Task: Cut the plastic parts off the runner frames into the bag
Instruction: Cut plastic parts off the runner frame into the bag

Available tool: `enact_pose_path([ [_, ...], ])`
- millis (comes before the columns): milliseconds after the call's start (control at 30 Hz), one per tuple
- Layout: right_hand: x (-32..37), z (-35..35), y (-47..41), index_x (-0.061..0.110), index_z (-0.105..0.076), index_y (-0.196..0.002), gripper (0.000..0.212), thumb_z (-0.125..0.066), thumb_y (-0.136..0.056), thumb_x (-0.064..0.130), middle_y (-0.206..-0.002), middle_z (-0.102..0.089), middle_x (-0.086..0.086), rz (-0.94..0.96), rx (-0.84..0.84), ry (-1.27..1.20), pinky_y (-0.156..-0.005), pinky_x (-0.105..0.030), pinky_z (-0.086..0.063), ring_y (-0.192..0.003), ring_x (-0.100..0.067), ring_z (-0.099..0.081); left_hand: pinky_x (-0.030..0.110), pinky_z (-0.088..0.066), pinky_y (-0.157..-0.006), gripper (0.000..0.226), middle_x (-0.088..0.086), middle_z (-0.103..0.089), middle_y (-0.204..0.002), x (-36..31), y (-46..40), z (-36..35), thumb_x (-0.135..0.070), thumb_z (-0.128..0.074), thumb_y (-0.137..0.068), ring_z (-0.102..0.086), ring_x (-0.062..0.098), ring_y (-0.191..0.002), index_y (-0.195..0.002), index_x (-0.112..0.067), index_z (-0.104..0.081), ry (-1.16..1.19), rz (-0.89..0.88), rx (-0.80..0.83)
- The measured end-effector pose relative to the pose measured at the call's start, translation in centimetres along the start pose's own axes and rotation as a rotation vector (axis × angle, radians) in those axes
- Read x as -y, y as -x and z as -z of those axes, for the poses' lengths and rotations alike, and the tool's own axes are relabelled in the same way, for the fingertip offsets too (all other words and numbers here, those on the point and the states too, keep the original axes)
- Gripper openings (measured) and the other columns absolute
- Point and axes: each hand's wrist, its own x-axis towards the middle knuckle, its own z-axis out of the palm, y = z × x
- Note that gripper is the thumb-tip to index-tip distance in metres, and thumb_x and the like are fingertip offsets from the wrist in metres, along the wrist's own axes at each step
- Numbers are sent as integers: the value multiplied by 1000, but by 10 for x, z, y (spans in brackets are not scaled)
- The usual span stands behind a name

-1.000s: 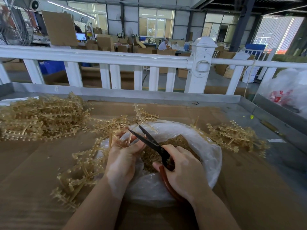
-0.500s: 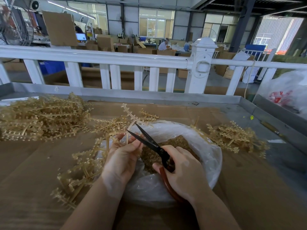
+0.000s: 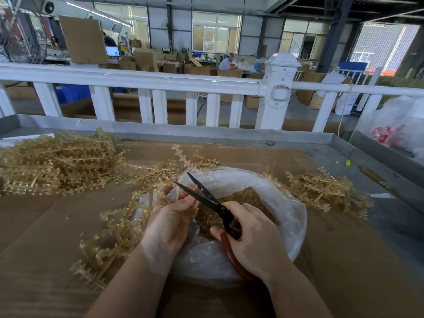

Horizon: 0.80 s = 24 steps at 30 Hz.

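— Cardboard-covered table [image 3: 321, 260] with a grey metal rim, white railing [image 3: 137, 79] behind, factory floor with boxes beyond. Seated worker [image 3: 226, 63] far back.

— And on the cardboard?

— Clear plastic bag [image 3: 286, 203] at centre, mouth rolled open, full of small tan cut parts [image 3: 250, 196]. Big heap of tan runner frames [image 3: 57, 164] at far left, smaller heap [image 3: 321, 189] right of the bag, touching its edge.

— Left hand [image 3: 169, 223]?

— Fingers curled round one runner frame [image 3: 183, 159], stem pinched over the bag's left rim, toothed end sticking up and away. More frames [image 3: 110, 235] sprawled just left of that wrist, blurred.

— Right hand [image 3: 254, 244]?

— Wrapped round the reddish-brown handles of black scissors [image 3: 206, 198], over the bag. Blades parted in a narrow V, pointing up-left, straddling the held frame's stem just above the left fingertips.

— Anything else?

— White bag with red print [image 3: 394, 131] at far right, outside the table rim. Small yellow-green speck [image 3: 348, 162] on the grey surface near the right edge; cannot tell what.
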Motion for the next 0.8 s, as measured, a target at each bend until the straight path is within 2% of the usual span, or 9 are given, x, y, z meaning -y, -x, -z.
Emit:
enact_pose_path([
  [67,0,-1,0,37,-55,-114,41,-51,-80,61,-92,-57,18,-1,2,8,-77,-14,-41,-87,-2,-52,26,-55,-70,46,10,-62,-84,1,0,0,22,-42,-81,-66,16,-68,-98,-20,-49,-38,-4,0],
  [200,1,-1,0,38,-55,-112,42,-48,-80,63,-92,-58,18,-5,-1,16,-75,-13,-40,-87,-2,-52,25,-58,-64,51,11,-61,-85,2,0,0,24,-43,-79,-65,18,-72,-103,-20,-49,-51,-5,7],
  [333,1,-1,-1,37,-55,-114,48,-41,-80,67,-91,-59,17,-9,12,23,-73,-15,-43,-84,-3,-54,30,-54,-71,53,8,-61,-81,2,1,-2,19,-51,-65,-69,15,-65,-100,-21,-49,-86,-19,24],
  [433,1,0,-1,34,-58,-111,44,-47,-81,64,-88,-60,15,-5,6,18,-68,-11,-38,-80,-4,-55,29,-58,-67,53,9,-60,-83,2,0,0,22,-49,-71,-68,16,-68,-104,-19,-48,-94,-20,20],
  [533,1,1,-1,33,-59,-109,42,-49,-80,63,-86,-61,15,-8,-1,19,-66,-3,-31,-78,-2,-54,32,-56,-74,59,10,-60,-87,3,-1,1,23,-49,-70,-65,20,-76,-112,-19,-46,-97,-19,21],
  [633,1,1,-1,34,-59,-109,43,-48,-80,63,-87,-60,16,-6,-10,5,-69,-5,-35,-80,-1,-54,35,-53,-81,64,12,-61,-88,2,-1,0,20,-52,-66,-65,22,-79,-116,-18,-44,-90,-21,35],
  [700,1,1,-1,35,-57,-111,43,-47,-80,63,-89,-59,17,-7,-9,-3,-71,-11,-40,-83,-1,-54,34,-56,-80,70,13,-62,-89,1,0,-1,17,-54,-59,-66,21,-77,-118,-19,-44,-88,-15,55],
  [800,1,0,-1,36,-56,-112,42,-47,-81,63,-90,-58,17,-6,8,8,-70,-10,-37,-84,-2,-53,31,-58,-73,73,13,-64,-88,0,2,-2,15,-54,-56,-68,20,-75,-121,-18,-44,-90,-14,59],
])
